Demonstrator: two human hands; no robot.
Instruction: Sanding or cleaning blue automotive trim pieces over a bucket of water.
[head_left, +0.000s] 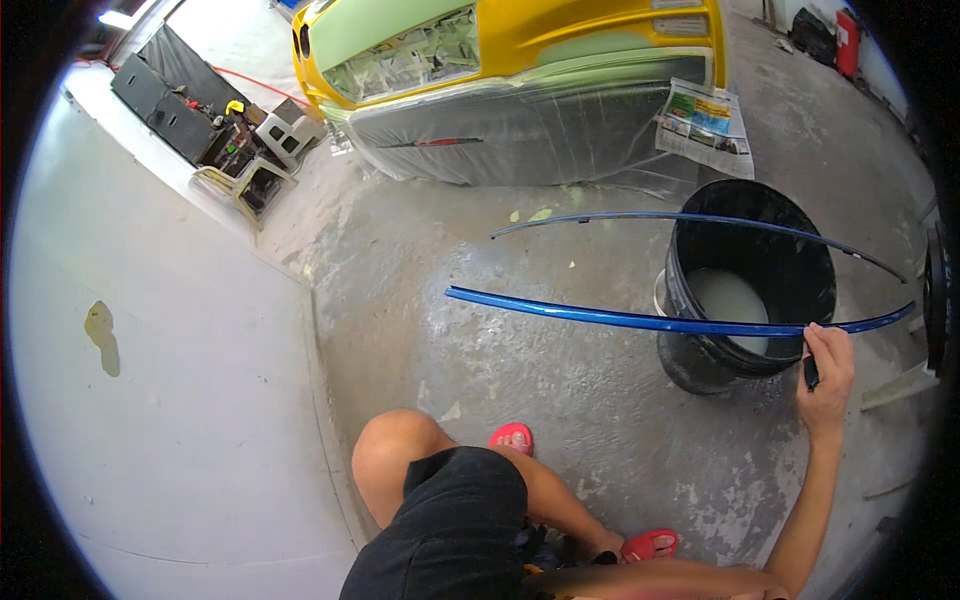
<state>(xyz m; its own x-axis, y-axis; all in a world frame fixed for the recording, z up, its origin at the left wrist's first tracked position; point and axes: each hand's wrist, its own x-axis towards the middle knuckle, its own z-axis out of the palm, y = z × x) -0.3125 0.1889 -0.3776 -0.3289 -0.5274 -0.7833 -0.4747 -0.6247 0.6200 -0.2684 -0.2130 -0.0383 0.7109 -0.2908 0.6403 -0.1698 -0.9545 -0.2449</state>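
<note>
My right hand (828,375) is closed near the right end of a long, thin, glossy blue trim strip (600,316), its fingertips at the strip's lower edge. A small black piece (810,373) shows against the inner side of that hand; its kind is unclear. The strip spans the front of a large black bucket (683,365) with cloudy whitish water (728,298) low inside. Farther off, a second, thinner blue strip (600,216) lies across the bucket's upper part, curving down at both ends. My left hand does not show.
A yellow and pale green car bumper (560,35) stands ahead, with plastic sheeting (520,130) and newspaper (705,130) below it. A pale wall panel (190,400) borders the left. Plastic chairs (245,185) stand far left. A dark round object (938,300) is close on the right.
</note>
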